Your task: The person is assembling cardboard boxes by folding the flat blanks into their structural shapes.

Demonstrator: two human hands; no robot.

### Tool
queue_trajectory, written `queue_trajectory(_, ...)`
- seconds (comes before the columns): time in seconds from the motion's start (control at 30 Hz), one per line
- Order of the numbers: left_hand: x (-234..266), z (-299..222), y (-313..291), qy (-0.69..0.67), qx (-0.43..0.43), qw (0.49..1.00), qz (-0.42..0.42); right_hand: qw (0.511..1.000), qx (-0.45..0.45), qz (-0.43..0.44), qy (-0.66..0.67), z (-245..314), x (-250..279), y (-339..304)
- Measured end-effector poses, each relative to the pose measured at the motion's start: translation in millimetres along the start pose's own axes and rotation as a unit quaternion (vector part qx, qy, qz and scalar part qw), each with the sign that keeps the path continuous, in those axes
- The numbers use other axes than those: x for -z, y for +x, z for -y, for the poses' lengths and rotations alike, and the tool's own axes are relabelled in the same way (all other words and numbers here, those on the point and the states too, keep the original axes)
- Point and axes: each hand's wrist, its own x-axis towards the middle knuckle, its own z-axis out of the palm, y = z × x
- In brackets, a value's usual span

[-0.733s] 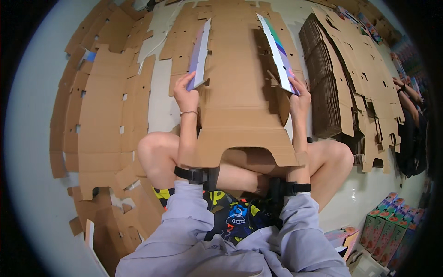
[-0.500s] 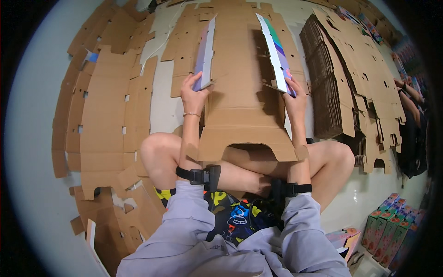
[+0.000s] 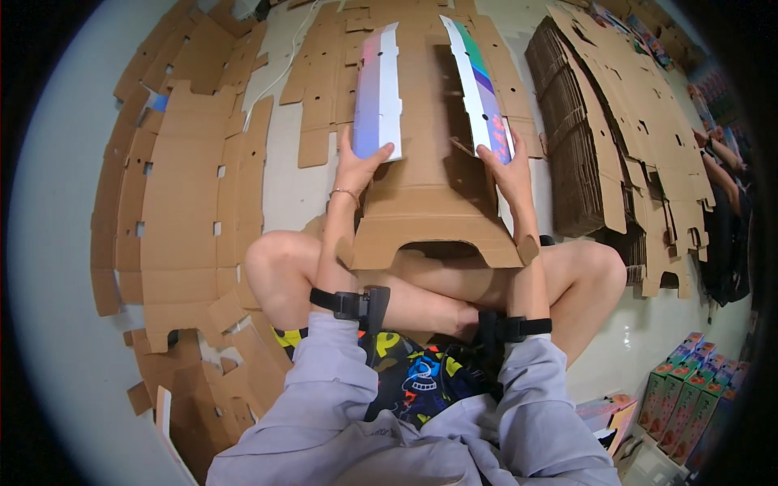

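Observation:
In front of my crossed legs lies a partly folded cardboard box point(image 3: 425, 121), its plain brown inside facing up. My left hand point(image 3: 356, 168) grips the near end of its left side panel point(image 3: 378, 97), thumb on the white strip and fingers on the purple-pink printed face. The right side panel point(image 3: 480, 93), white with green and purple print, is pinched near its close end by my right hand point(image 3: 506, 168). Both panels stand up and lean inward. Nearest my legs, a brown end flap point(image 3: 438, 227) with a curved cut-out reaches between my forearms.
Flat unfolded cardboard sheets point(image 3: 182, 202) cover the floor at left. A tall stack of flattened cardboard point(image 3: 579, 130) stands at right. Several printed boxes point(image 3: 685, 405) sit at lower right, near a loose printed piece point(image 3: 608, 417). Another person's arm point(image 3: 721, 154) shows at the far right.
The left panel has tipped inward, showing more of its printed face, and my left hand has moved right with it. The right panel leans slightly further inward. The near flap has shifted slightly away from me.

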Motion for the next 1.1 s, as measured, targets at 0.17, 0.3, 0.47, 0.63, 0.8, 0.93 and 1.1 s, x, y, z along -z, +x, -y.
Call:
queue_trajectory(0.17,-1,27,12,0.04,0.06,0.99,0.121,0.989,-0.112,0.094,0.014,-8,-16,-8)
queue_trajectory(0.3,-7,36,12,0.182,0.037,0.978,0.089,0.981,-0.104,0.132,-0.094,-30,-19,3)
queue_trajectory(0.47,-4,35,7,0.215,0.04,0.974,0.062,0.976,-0.123,0.12,-0.137,-19,-16,-2)
queue_trajectory(0.63,-2,26,7,0.236,0.064,0.969,0.045,0.974,-0.143,0.104,-0.144,-15,-14,-4)
queue_trajectory(0.8,-3,37,10,0.222,0.093,0.971,0.016,0.974,-0.141,0.097,-0.149,-16,-13,-4)
queue_trajectory(0.93,-2,44,10,0.211,0.101,0.972,0.016,0.969,-0.139,0.101,-0.176,-22,-12,-3)
queue_trajectory(1.1,2,62,22,0.195,0.087,0.976,0.032,0.966,-0.138,0.118,-0.185,-34,-8,10)
